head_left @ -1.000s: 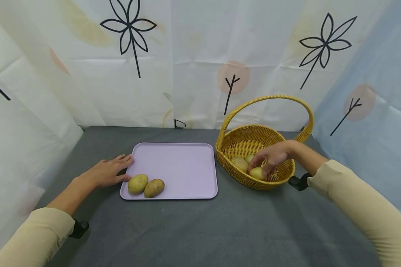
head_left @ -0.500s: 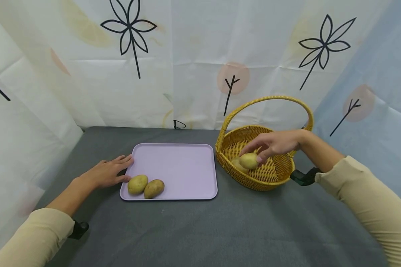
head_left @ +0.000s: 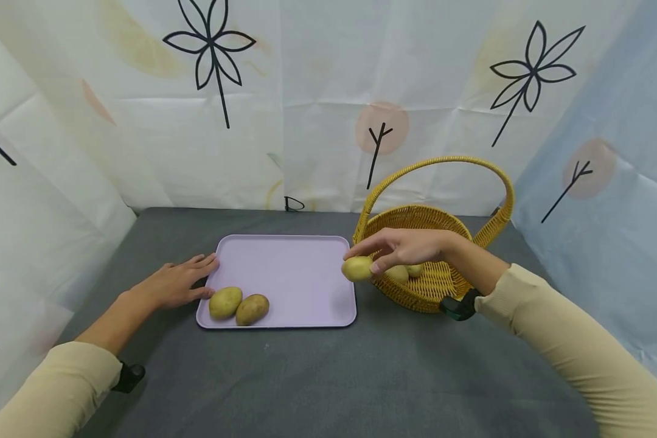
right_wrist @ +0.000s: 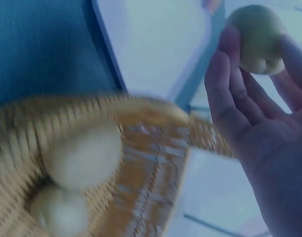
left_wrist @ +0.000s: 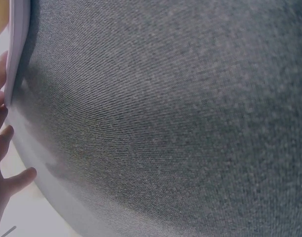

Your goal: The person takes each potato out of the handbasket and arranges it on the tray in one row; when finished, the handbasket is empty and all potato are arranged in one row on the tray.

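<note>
My right hand (head_left: 407, 246) pinches a potato (head_left: 357, 269) between thumb and fingertips, raised between the basket and the tray's right edge. In the right wrist view the held potato (right_wrist: 257, 39) shows at the top right. Two more potatoes lie in the yellow wicker basket (head_left: 399, 298), partly behind my right hand; the right wrist view shows the larger potato (right_wrist: 84, 155) beside a smaller one (right_wrist: 60, 210). My left hand (head_left: 175, 283) rests at the left edge of the lilac tray (head_left: 301, 267), fingers extended. Two potatoes (head_left: 238, 305) sit side by side in the tray's front left corner.
A dark grey cloth (head_left: 306, 383) covers the table. The basket's tall arched handle (head_left: 443, 161) rises above its bowl. Behind the table hangs a pale curtain (head_left: 317, 121) with plant drawings, and similar fabric encloses both sides.
My right hand has lifted the potato out of the basket and carried it left toward the tray. The left hand and the two potatoes on the tray stay put.
</note>
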{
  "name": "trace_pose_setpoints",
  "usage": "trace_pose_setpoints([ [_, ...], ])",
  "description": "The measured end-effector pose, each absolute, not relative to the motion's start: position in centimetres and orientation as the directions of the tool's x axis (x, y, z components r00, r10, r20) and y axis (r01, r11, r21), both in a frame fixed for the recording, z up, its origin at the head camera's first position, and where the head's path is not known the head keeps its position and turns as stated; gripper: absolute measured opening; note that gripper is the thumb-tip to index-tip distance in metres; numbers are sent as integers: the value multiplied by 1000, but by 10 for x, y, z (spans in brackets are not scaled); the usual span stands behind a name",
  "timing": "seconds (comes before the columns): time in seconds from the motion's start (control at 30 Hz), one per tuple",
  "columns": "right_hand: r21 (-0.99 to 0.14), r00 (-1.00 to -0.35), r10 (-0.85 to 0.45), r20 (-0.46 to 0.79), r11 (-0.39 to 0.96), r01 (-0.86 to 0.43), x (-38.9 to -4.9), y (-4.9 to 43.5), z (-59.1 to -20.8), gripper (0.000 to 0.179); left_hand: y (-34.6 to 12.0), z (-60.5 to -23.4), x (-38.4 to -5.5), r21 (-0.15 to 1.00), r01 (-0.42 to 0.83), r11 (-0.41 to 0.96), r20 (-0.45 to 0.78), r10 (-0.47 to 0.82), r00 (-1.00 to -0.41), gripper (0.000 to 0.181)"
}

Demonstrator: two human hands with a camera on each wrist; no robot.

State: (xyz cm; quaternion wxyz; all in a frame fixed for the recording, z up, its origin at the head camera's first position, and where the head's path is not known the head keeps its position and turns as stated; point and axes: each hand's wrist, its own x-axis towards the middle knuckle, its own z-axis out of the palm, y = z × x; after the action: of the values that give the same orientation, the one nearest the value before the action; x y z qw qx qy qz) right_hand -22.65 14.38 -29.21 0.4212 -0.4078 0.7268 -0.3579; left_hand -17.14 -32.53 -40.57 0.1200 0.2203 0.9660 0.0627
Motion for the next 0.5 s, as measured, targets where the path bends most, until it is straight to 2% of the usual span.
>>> trace_pose_setpoints([
  [0.5,-893,-317,-914,-255,348,-286,-214,69,-362,47,-325,-404,-170,177,405,897,-200,436,-878,76],
])
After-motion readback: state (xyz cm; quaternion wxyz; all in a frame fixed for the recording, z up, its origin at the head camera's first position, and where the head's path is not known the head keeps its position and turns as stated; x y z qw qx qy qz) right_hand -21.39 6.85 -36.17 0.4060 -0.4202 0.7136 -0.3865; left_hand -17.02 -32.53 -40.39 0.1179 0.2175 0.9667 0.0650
